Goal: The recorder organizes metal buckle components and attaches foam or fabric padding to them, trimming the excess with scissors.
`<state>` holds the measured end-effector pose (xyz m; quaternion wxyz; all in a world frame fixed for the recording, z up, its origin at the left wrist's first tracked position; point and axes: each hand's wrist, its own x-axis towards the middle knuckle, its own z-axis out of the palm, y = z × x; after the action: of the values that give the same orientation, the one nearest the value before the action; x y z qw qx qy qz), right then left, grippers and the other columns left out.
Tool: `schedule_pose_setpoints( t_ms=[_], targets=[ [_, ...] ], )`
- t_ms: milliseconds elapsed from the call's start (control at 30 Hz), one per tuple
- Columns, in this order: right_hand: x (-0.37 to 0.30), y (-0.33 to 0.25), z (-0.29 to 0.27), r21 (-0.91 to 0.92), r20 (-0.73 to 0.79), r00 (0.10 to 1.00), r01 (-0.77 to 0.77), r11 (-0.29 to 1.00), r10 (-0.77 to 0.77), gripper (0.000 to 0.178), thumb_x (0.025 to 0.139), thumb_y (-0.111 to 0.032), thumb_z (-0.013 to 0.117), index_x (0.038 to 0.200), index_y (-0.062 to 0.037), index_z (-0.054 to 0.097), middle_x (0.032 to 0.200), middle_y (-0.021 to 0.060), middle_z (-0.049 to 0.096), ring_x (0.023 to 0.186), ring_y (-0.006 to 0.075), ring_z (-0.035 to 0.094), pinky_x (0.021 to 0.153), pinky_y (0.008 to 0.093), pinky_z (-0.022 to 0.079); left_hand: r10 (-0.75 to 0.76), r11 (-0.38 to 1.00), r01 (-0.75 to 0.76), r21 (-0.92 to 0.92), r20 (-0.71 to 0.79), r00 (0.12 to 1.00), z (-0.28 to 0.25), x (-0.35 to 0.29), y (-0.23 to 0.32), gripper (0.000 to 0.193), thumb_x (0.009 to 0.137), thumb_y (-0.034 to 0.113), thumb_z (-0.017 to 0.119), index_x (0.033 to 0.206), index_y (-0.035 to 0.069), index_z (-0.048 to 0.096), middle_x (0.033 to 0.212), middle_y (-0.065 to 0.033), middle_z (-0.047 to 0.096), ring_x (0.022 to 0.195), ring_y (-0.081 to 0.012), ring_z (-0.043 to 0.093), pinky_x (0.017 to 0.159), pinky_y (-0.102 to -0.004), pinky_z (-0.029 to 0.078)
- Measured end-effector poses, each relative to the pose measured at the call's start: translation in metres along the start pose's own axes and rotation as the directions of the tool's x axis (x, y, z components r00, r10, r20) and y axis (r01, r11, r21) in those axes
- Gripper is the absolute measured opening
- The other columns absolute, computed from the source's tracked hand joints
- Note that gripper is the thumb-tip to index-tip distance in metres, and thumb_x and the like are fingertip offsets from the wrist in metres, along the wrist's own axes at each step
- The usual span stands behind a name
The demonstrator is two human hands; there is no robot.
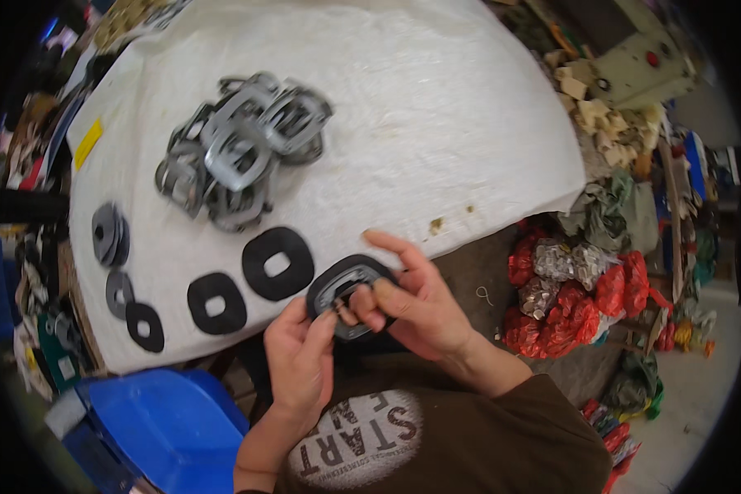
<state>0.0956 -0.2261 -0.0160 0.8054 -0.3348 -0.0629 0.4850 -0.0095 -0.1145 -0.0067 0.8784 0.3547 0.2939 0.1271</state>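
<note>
White-covered table — grey frame between left fingers and right fingers.

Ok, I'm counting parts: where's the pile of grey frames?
In the head view, the pile of grey frames lies on the white table cover, left of centre, beyond the black pads.

My fingers hold one black-rimmed grey frame; to their left lie three black holed pads; farther ahead-left, one pile of grey frames.
</note>
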Motion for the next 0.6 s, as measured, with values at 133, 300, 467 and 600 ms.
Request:
schedule_pose_setpoints(
  t_ms=[133, 300, 467, 600],
  targets=[
    [-0.003, -0.007, -0.007, -0.161, 0.048, 0.998, 0.044, 0.986, -0.037, 0.059, 0.089, -0.019, 0.057, 0.137, -0.0026, 0.026, 0.105, 0.0113, 0.055, 0.092, 0.0187, 0.054, 0.088, 0.0325, 0.041, 0.078, 0.983, -0.067, 0.170, -0.062, 0.995, 0.006, 0.002, 0.009, 0.010, 0.084, 0.000, 0.055, 0.092, -0.005, 0.058, 0.083, -0.0097, 0.064, 0.071, -0.0115, 0.060, 0.060, -0.0226, 0.047],
    [-0.008, -0.027, -0.039, -0.485, 0.153, 0.966, 0.256, 0.836, -0.207, 0.061, 0.087, -0.030, 0.060, 0.133, -0.0002, 0.034, 0.118, 0.0131, 0.052, 0.107, 0.0203, 0.051, 0.094, 0.0347, 0.038, 0.137, 0.976, -0.131, 0.173, -0.022, 0.990, 0.003, 0.008, 0.008, 0.009, 0.084, 0.001, 0.055, 0.091, -0.004, 0.057, 0.081, -0.0101, 0.064, 0.069, -0.0119, 0.060, 0.054, -0.0226, 0.046],
    [0.001, -0.085, -0.073, -0.800, -0.100, 0.818, 0.272, 0.535, -0.567, 0.031, 0.085, -0.006, 0.058, 0.115, 0.0011, 0.050, 0.097, 0.0066, 0.060, 0.088, 0.0109, 0.055, 0.080, 0.0252, 0.044, 0.109, 0.977, -0.096, 0.190, -0.058, 0.992, 0.002, 0.015, 0.004, 0.008, 0.083, 0.001, 0.054, 0.090, -0.003, 0.056, 0.080, -0.0096, 0.063, 0.067, -0.0120, 0.059, 0.056, -0.0229, 0.046],
    [0.029, -0.165, -0.123, -0.950, -0.031, 0.635, 0.222, 0.221, -0.772, 0.021, 0.084, -0.007, 0.060, 0.104, 0.0006, 0.057, 0.087, 0.0026, 0.060, 0.077, 0.0081, 0.053, 0.073, 0.0231, 0.044, 0.065, 0.981, -0.058, 0.183, -0.032, 0.997, 0.012, 0.023, 0.004, 0.006, 0.083, 0.000, 0.054, 0.089, -0.003, 0.055, 0.080, -0.0099, 0.063, 0.067, -0.0125, 0.059, 0.057, -0.0230, 0.046]
  ],
)
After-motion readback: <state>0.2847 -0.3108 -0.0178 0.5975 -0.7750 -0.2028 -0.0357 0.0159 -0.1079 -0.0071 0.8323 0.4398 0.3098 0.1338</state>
